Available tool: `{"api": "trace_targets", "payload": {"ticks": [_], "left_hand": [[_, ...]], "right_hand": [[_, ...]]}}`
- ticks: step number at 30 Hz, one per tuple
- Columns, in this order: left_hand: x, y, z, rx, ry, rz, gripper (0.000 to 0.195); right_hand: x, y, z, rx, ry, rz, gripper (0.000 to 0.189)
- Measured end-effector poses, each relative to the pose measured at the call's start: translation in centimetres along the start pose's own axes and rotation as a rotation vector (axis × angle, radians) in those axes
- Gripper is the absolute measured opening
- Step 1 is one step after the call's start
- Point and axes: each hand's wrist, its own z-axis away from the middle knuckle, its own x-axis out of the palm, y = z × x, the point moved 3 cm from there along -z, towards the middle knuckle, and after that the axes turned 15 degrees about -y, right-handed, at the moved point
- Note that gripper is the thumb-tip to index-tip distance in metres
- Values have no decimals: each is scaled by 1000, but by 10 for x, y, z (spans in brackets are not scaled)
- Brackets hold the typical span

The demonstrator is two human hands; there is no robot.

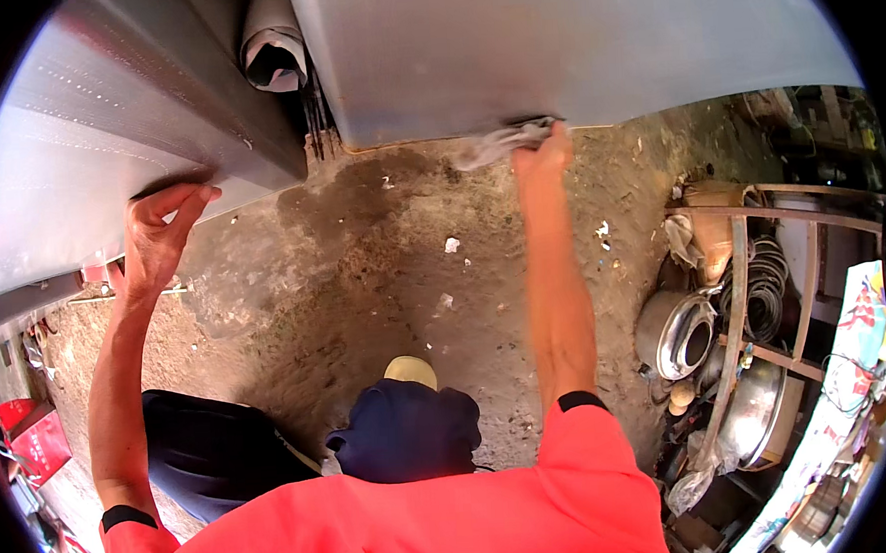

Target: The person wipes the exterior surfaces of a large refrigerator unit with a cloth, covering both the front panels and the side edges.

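My right hand (pixel 545 155) grips a crumpled pale cloth (pixel 496 146) at the lower edge of a large smooth grey panel (pixel 551 53). Cloth and forearm are slightly blurred. To the left, my left hand (pixel 156 228) is at a second grey, metal-looking panel (pixel 54 162), its thumb and a finger close together. Whether those fingers pinch the panel or only rest against it cannot be made out. Rows of small light spots, perhaps droplets, mark this left panel. A rolled grey sheet (pixel 274 56) stands in the gap between the two panels.
Scraps of litter (pixel 452 244) lie on the rough, stained floor (pixel 382 265). At the right, a rusty metal rack (pixel 774 214) stands by a lidded metal pot (pixel 675 332), a coiled hose or cable (pixel 759 286) and a large metal basin (pixel 754 410). A red bag (pixel 38 440) sits at far left.
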Motion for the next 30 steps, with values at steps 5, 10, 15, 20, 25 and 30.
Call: {"api": "trace_targets", "payload": {"ticks": [5, 10, 15, 20, 25, 30], "left_hand": [[2, 1, -1, -7, 11, -47, 18], [4, 7, -1, -6, 32, -127, 20], [5, 8, -2, 65, 25, -125, 22], [3, 3, -3, 61, 33, -170, 24], [2, 4, -2, 129, 69, -168, 25], [0, 2, -3, 101, 12, -198, 24]], "right_hand": [[-25, -115, -76, -57, 33, 182, 32], [-37, -106, -91, -154, 30, 187, 37], [-15, -2, -20, -115, -13, 106, 35], [39, 106, 57, 158, -102, -63, 34], [94, 176, 127, 415, -47, -198, 34], [118, 184, 140, 569, -43, -361, 35]]}}
